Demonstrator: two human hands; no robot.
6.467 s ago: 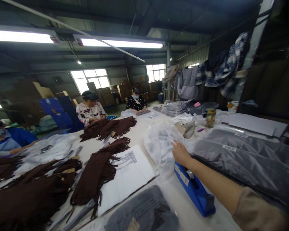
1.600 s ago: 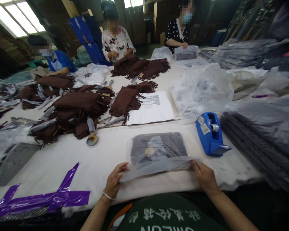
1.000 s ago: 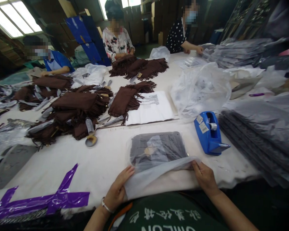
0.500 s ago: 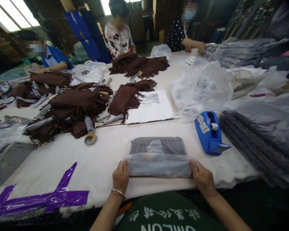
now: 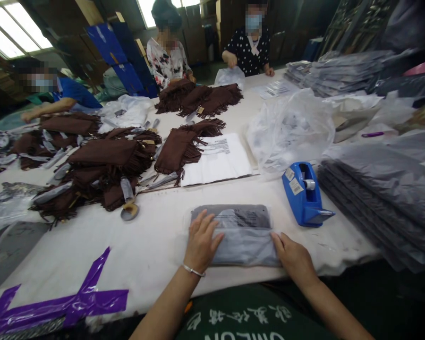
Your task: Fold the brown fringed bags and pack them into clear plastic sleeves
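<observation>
A dark grey flat item in a clear plastic bag (image 5: 246, 245) lies on the table in front of me, the bag's near part folded up over it. My left hand (image 5: 201, 238) rests on the left side of the bag with fingers spread. At the bag's right edge, my right hand (image 5: 292, 255) pinches the folded plastic between thumb and fingers. A blue tape dispenser (image 5: 302, 193) stands just beyond my right hand.
Brown fringed bags (image 5: 106, 156) are heaped at left, others farther back. Behind the dispenser sits a crumpled clear plastic bag (image 5: 292, 130); grey bagged goods (image 5: 371, 203) are stacked at right. Purple tape (image 5: 92, 293) marks the near-left edge. Three people work across the table.
My left hand has let go of the bag's left edge and moved onto its top, fingers spread. My right hand keeps its pinch. The co-worker in polka dots has drawn an arm back.
</observation>
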